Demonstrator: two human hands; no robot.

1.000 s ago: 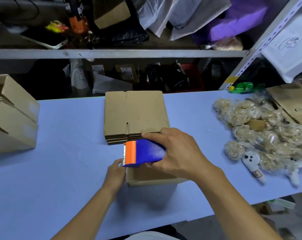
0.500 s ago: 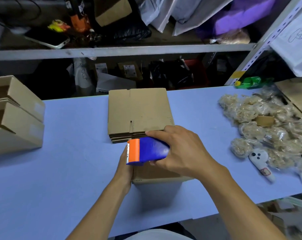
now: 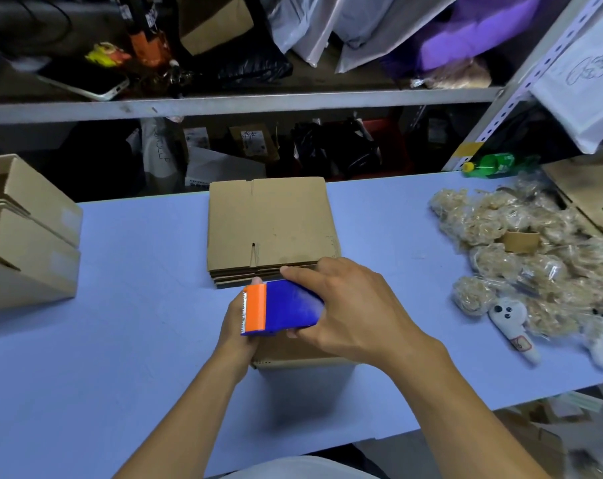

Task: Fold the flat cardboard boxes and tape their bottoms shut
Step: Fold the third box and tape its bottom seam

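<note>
head view: two hands [image 3: 341, 305], one tape dispenser [image 3: 283, 311]

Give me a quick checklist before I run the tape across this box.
1. Right hand grips the tape dispenser: ok.
2. Left hand steadies the box at its left side: ok.
3. Dispenser sits over the box: ok.
4. Bottom flaps closed flat: cannot tell, hands cover them.
5. Tape end stuck down: cannot tell.
6. Stack of flat boxes lies behind, apart from the box: ok.
</note>
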